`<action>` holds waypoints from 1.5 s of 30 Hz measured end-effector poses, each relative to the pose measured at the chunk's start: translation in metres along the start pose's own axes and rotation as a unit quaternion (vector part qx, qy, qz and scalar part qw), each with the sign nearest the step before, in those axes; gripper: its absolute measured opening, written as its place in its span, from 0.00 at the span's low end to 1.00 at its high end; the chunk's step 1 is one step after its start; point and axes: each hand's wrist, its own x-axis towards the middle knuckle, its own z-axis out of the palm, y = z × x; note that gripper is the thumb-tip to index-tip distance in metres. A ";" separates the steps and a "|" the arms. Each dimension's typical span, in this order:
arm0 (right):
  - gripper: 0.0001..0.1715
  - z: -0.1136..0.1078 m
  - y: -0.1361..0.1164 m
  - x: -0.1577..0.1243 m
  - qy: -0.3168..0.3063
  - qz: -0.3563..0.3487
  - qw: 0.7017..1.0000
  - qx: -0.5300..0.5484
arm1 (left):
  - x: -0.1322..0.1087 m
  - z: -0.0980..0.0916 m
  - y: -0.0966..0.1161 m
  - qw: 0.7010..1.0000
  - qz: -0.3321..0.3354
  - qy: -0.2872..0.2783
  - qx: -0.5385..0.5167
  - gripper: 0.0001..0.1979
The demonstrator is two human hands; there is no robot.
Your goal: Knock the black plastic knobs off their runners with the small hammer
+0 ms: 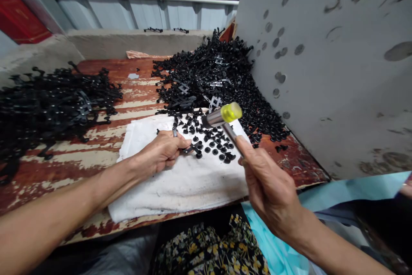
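Over the white cloth (180,185), my left hand (165,150) is closed on a dark jointed linkage piece (187,150), whose ends stick out past the thumb and above the fist. My right hand (267,176) grips the handle of a mallet (219,117) with a metal head and a clear yellow face. The mallet head is raised to the right of my left hand, above loose black round caps (222,157) scattered on the cloth. Fingers hide part of the linkage piece.
A large heap of black linkages and caps (206,69) lies at the back, and another black heap (58,107) at the left. A grey spotted panel (328,73) stands along the right side of the worn red wooden table (135,95). A red box (21,19) sits at far left.
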 end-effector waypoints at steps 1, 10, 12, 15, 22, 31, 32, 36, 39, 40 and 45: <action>0.45 0.000 0.000 0.000 -0.022 -0.011 1.000 -0.018 | 0.000 0.000 0.000 1.000 0.001 0.003 0.003 0.13; 0.39 -0.001 -0.004 0.005 -0.079 -0.021 0.993 -0.087 | 0.004 0.000 -0.002 1.000 -0.008 -0.006 0.021 0.13; 0.36 -0.002 -0.004 0.005 -0.072 -0.009 0.996 -0.057 | 0.003 -0.004 0.002 0.999 -0.017 -0.025 0.038 0.12; 0.32 -0.004 -0.003 0.002 0.043 0.054 0.995 0.069 | -0.007 -0.011 0.009 0.996 -0.015 -0.069 0.046 0.10; 0.27 0.009 0.017 -0.014 0.052 0.334 0.895 0.290 | -0.025 -0.005 -0.002 0.961 0.075 -0.185 0.193 0.12; 0.33 0.013 0.021 -0.015 0.028 0.358 0.873 0.330 | 0.003 0.005 -0.017 0.916 0.177 -0.211 0.291 0.17; 0.33 0.013 0.021 -0.016 0.027 0.354 0.875 0.329 | 0.004 0.005 -0.016 0.914 0.177 -0.211 0.299 0.18; 0.33 0.014 0.022 -0.018 0.026 0.351 0.877 0.326 | 0.002 0.005 -0.014 0.907 0.173 -0.200 0.327 0.18; 0.32 0.016 0.024 -0.019 0.028 0.350 0.879 0.322 | -0.001 0.007 -0.011 0.912 0.163 -0.207 0.316 0.19; 0.32 0.017 0.025 -0.019 0.028 0.349 0.880 0.322 | -0.002 0.007 -0.011 0.914 0.160 -0.210 0.309 0.19; 0.31 0.019 0.027 -0.021 0.027 0.341 0.883 0.322 | 0.000 0.007 -0.012 0.915 0.157 -0.216 0.302 0.20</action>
